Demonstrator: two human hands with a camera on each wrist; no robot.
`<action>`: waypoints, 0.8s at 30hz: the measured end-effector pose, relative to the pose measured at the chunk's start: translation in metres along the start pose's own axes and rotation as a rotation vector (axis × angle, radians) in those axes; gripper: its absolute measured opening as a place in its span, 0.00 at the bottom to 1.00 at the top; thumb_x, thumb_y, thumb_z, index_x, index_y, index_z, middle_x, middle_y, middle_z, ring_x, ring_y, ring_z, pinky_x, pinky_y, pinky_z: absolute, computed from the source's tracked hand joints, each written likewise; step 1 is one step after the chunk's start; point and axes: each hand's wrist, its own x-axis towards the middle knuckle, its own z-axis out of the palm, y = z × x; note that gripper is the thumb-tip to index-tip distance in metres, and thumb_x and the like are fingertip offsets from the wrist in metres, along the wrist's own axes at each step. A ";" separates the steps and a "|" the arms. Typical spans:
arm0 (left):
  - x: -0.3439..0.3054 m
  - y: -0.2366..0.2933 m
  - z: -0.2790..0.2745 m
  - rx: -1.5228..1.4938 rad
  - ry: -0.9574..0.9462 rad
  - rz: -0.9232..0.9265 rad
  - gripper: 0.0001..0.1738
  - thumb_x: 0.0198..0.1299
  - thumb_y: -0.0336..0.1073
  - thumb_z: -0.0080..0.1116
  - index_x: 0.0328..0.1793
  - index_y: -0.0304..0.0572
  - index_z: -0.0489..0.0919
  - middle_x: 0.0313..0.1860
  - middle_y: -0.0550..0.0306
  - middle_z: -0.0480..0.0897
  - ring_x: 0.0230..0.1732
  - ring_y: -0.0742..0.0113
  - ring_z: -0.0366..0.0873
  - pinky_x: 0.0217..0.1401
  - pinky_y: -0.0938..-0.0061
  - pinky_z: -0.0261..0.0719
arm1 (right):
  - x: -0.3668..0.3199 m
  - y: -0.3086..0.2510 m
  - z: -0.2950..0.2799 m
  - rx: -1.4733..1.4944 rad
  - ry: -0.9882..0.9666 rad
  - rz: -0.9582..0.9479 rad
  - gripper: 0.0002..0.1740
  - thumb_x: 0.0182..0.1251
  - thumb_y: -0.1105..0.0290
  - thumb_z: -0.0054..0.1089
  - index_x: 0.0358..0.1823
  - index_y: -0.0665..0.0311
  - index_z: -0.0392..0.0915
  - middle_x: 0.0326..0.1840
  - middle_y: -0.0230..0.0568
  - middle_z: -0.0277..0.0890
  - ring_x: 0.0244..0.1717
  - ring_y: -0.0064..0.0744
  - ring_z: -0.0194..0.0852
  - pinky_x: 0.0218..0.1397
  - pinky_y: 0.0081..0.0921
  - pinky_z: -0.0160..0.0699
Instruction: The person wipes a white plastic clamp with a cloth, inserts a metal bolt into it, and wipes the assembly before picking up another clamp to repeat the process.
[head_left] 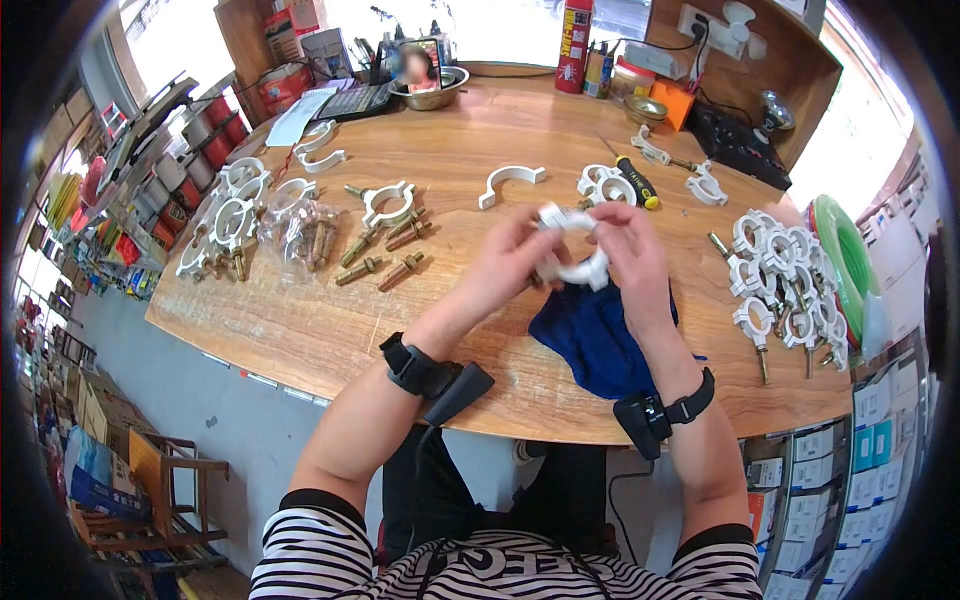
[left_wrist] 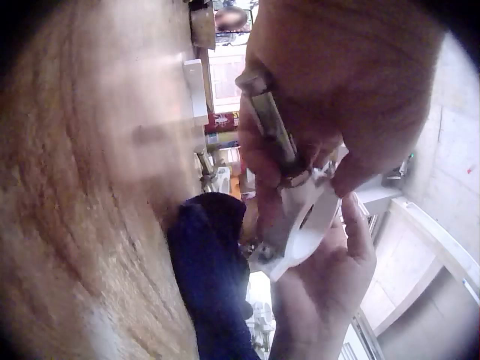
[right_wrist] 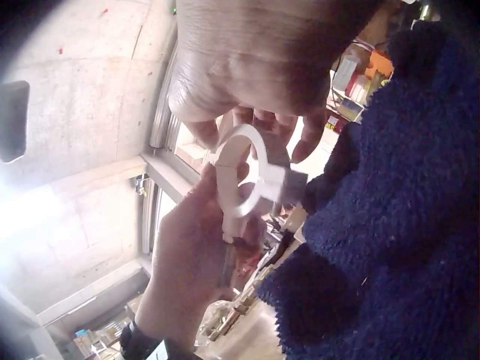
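Above the table, both hands hold a white plastic pipe clamp [head_left: 592, 270], ring-shaped and partly blurred in the head view. My left hand [head_left: 515, 250] grips it from the left, thumb and fingers around its side. A metal bolt [left_wrist: 275, 131] sticks out of the clamp by that hand's fingers in the left wrist view. On the opposite side, my right hand [head_left: 635, 260] pinches the ring between thumb and fingertips. The right wrist view shows the clamp [right_wrist: 227, 191] as a ring with a lug on one side. Below the hands lies a dark blue cloth [head_left: 600, 345].
Loose brass bolts [head_left: 402, 272], a half clamp [head_left: 512, 174] and a plastic bag [head_left: 300, 240] of parts lie across the table [head_left: 300, 325]. Assembled clamps [head_left: 785, 250] pile up at right beside a green coil [head_left: 840, 260]. A screwdriver [head_left: 635, 182] lies behind the right hand.
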 end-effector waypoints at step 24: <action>0.009 -0.012 -0.011 -1.106 0.347 0.030 0.24 0.67 0.43 0.26 0.59 0.29 0.58 0.54 0.42 0.69 0.55 0.55 0.68 0.61 0.64 0.66 | -0.016 0.002 0.021 -0.024 -0.378 0.278 0.14 0.62 0.64 0.50 0.35 0.70 0.74 0.22 0.35 0.74 0.21 0.19 0.69 0.26 0.15 0.69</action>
